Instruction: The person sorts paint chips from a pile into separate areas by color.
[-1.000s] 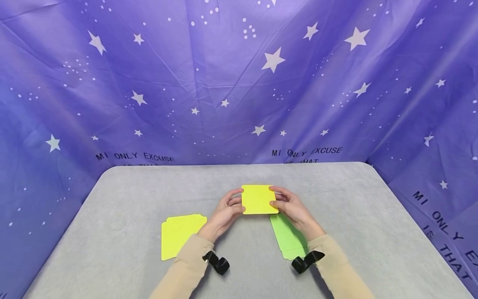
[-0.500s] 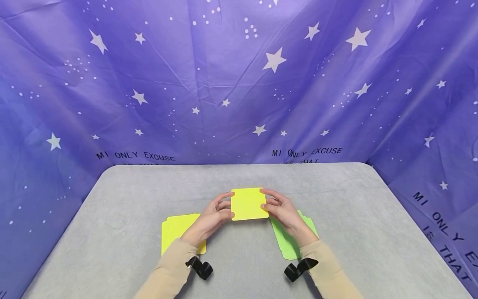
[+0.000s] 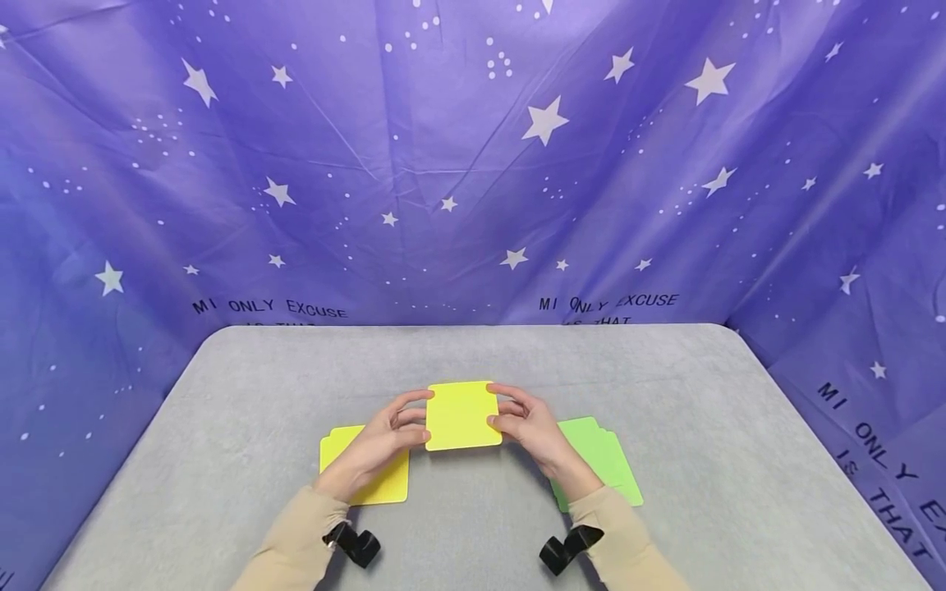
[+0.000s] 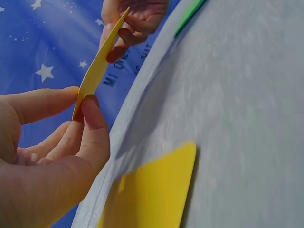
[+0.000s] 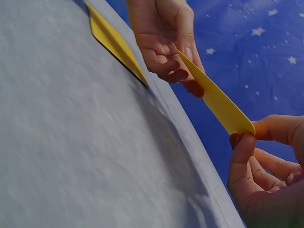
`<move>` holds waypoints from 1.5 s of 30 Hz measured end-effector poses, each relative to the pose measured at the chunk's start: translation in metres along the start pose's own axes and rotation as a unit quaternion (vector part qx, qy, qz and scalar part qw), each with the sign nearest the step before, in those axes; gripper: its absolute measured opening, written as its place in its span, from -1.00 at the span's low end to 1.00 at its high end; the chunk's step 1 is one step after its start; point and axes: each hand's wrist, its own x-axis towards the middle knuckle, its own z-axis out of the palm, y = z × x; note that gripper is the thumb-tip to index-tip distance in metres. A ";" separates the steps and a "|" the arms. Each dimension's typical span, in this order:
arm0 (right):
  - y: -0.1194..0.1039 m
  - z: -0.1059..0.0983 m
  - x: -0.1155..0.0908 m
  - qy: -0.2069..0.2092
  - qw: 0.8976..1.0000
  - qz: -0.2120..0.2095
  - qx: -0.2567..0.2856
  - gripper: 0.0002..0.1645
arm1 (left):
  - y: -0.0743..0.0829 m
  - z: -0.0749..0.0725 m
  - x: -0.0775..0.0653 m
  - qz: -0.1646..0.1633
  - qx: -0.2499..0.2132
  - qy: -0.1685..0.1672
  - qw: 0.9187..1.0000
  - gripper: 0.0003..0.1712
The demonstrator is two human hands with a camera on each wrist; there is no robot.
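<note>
A thin yellow card (image 3: 463,416) with rounded corners is held up above the table between both hands. My left hand (image 3: 380,439) pinches its left edge between thumb and fingers. At the opposite edge, my right hand (image 3: 538,431) pinches it the same way. Both wrist views show the card (image 4: 97,69) nearly edge-on and slightly bowed. Beneath my left hand lie overlapping yellow cards (image 3: 388,484), partly covered by the hand and wrist. Overlapping green cards (image 3: 602,451) lie on the table by my right wrist, which hides part of them.
The grey table (image 3: 473,533) has rounded far corners. A purple-blue curtain (image 3: 473,164) with white stars and lettering hangs behind it and along both sides. A black wrist camera (image 3: 355,544) is strapped on the left sleeve, another (image 3: 569,548) on the right.
Both hands have moved left and a little nearer with the yellow card between them. More of the green cards now shows, while the left hand covers more of the yellow ones.
</note>
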 end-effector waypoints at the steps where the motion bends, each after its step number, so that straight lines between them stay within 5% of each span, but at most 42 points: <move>1: 0.000 0.003 0.000 -0.005 1.000 -0.003 -0.001 -0.34 | 0.000 -0.003 -0.002 0.001 0.008 -0.001 1.000 -0.23; 19: 0.011 0.070 -0.002 -0.032 0.998 -0.034 -0.037 -0.34 | 0.009 -0.055 -0.055 0.005 0.105 0.006 0.994 -0.25; 26: 0.012 0.093 -0.003 -0.050 0.994 -0.046 -0.086 -0.30 | 0.012 -0.069 -0.075 -0.026 0.144 0.031 0.989 -0.22; 30: 0.014 0.103 -0.004 -0.051 0.987 -0.062 -0.137 -0.28 | 0.012 -0.073 -0.083 -0.044 0.151 0.041 0.987 -0.22; 38: 0.018 0.115 -0.003 -0.060 0.975 -0.081 -0.200 -0.29 | 0.010 -0.080 -0.097 -0.026 0.165 0.047 0.985 -0.26; 45: 0.022 0.118 -0.002 -0.078 0.951 -0.121 -0.275 -0.29 | 0.007 -0.085 -0.108 -0.009 0.195 0.051 0.979 -0.34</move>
